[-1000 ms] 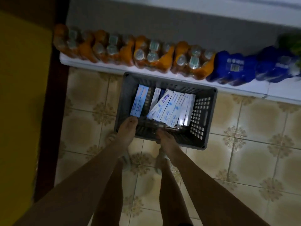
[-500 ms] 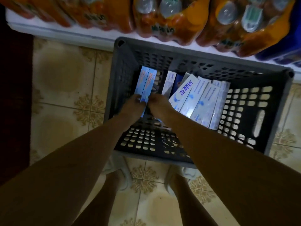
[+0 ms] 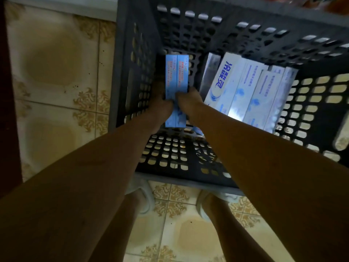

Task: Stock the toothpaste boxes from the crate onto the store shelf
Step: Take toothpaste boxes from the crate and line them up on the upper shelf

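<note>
1. Reaching into the grey crate with both hands; I see the left hand and right hand closed from either side on a pair of blue toothpaste boxes lying side by side at the crate's left wall.
2. Finger detail is dim; the grip looks like a two-sided clamp.
3. A row of white toothpaste boxes leans at the crate's right side, untouched.
4. Shelf barely in view at the top edge; no toothpaste visible on it.
5. My judgement: early stage. The first pair is not yet lifted clear, and the rest is left to stock.
</note>
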Available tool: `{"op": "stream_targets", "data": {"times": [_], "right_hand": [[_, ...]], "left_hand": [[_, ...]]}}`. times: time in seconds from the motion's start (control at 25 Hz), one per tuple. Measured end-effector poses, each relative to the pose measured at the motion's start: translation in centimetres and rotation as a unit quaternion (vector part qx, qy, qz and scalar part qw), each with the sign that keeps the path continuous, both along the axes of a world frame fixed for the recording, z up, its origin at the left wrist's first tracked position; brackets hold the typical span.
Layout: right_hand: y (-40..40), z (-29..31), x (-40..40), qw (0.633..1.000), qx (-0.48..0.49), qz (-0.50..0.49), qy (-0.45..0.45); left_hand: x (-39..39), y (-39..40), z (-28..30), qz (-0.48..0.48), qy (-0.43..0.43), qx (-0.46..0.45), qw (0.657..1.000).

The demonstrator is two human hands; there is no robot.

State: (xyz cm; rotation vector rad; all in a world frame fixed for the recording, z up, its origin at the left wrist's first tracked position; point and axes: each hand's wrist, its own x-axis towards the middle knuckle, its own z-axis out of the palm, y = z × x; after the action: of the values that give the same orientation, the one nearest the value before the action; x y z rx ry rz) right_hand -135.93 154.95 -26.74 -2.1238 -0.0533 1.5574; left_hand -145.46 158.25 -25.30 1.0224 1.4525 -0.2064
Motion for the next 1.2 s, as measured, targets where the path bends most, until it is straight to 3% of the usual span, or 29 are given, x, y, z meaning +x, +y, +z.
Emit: {"op": "stream_targets", "data": {"times": [0.2, 0.4, 0.6, 0.76, 0.96, 1.2], "right_hand": [[-3.1, 0.8, 0.6, 0.999, -0.023, 0.038, 0.031], [-4.6, 0.5, 0.9, 0.996, 0.014, 0.047, 0.071], [-5.9, 2.3, 1.9, 0.994, 0.017, -0.042, 0.099], [-8.0, 6.6, 4.4, 0.996, 0.041, -0.077, 0.036], [-11.1, 13.5, 5.5, 0.995, 0.049, -0.077, 0.038], [-12.4, 22.6, 5.0, 0.994, 0.034, -0.097, 0.044]], "left_hand": [[0.3, -1.7, 1.3, 0.034, 0.023, -0.086, 0.995], [-0.8, -2.7, 1.4, 0.067, -0.022, -0.128, 0.989], [1.1, -2.5, 2.2, 0.063, -0.050, -0.148, 0.986], [2.8, -3.7, 5.0, 0.046, -0.089, -0.183, 0.978], [4.4, -5.7, 10.6, 0.015, -0.109, -0.195, 0.975], [1.8, -4.9, 20.3, 0.040, -0.056, -0.158, 0.985]]}}
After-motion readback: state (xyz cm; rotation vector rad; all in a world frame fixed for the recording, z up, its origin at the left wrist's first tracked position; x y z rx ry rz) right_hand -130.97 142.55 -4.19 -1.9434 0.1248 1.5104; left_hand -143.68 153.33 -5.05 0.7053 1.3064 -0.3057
